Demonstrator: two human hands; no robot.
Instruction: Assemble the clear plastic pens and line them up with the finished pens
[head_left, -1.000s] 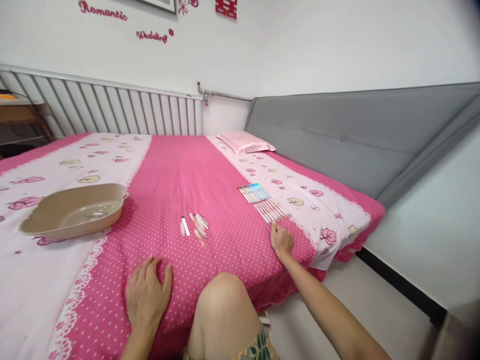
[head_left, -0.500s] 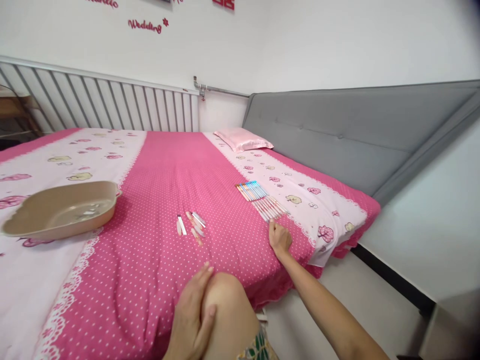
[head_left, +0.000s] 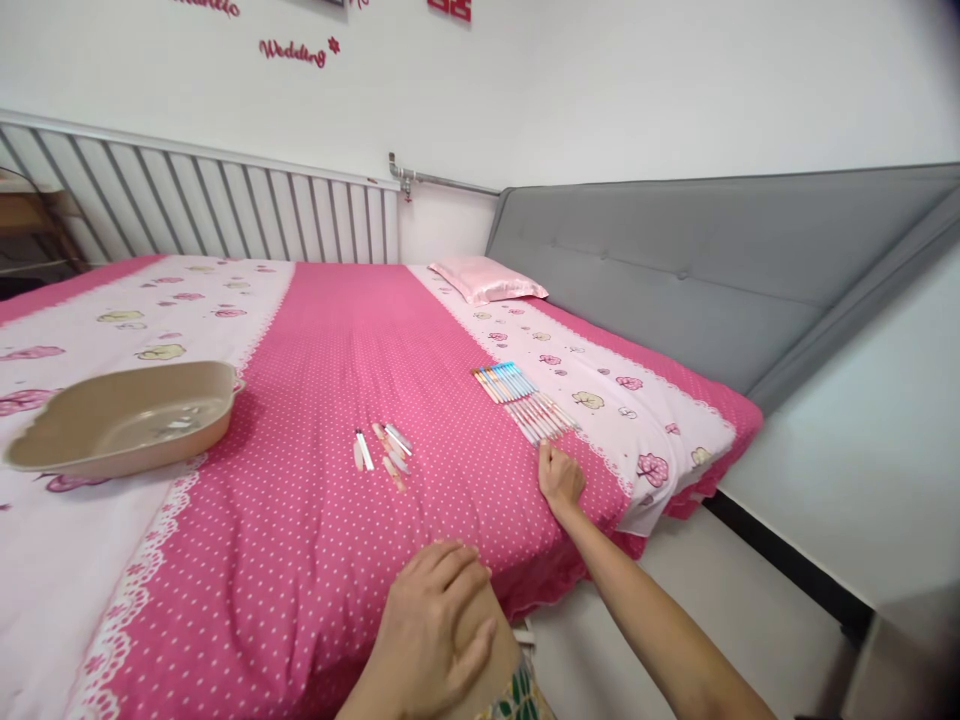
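Note:
My left hand (head_left: 436,620) lies over my bent knee (head_left: 491,625), its fingers stretched out and holding no object. On the bed, my right hand (head_left: 561,476) is curled closed at the near end of a row of pale pink-and-white pens (head_left: 541,416). Whether a finger touches the pens, or anything is inside the fist, is hidden. Just beyond lies a second row of slim pens with blue and orange ends (head_left: 504,381). Left of the right hand, a few loose pen pieces, pink and white (head_left: 394,452), are scattered, with a white piece (head_left: 364,451) beside them.
A beige plastic basin (head_left: 124,455) with a few small things in it stands on the left of the pink bedspread (head_left: 300,540). A pink pillow (head_left: 487,280) lies by the grey headboard (head_left: 675,270). The bed's near edge drops to the floor (head_left: 720,600) on the right.
My left hand has slid right and further over the top of the knee. My right hand and the pens stay where they were.

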